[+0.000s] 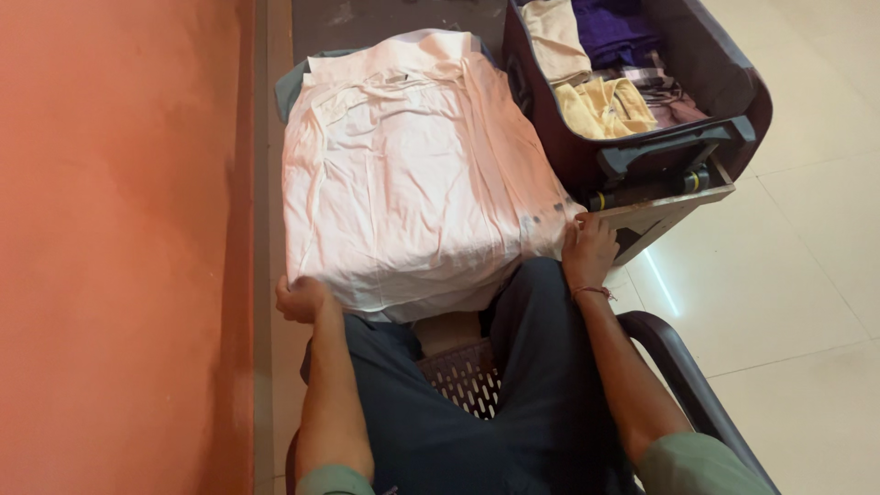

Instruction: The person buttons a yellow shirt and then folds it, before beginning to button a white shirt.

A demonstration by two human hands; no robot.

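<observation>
Folded pale pink garment point(412, 174), spread flat over a raised support in front of the knees; landmark for all positions below. Left hand point(301, 298) at near left corner of garment, fingers curled shut on its edge. Right hand point(588, 249) at near right corner, fingers closed, pinching the cloth. Open dark suitcase point(642, 101) just right of garment, holding folded yellow cloth point(605, 105), cream cloth point(559, 37) and purple cloth point(616, 27). Orange wall point(119, 247) left of garment. Dark plastic chair point(683, 376) nearer than garment, under the seated person.
</observation>
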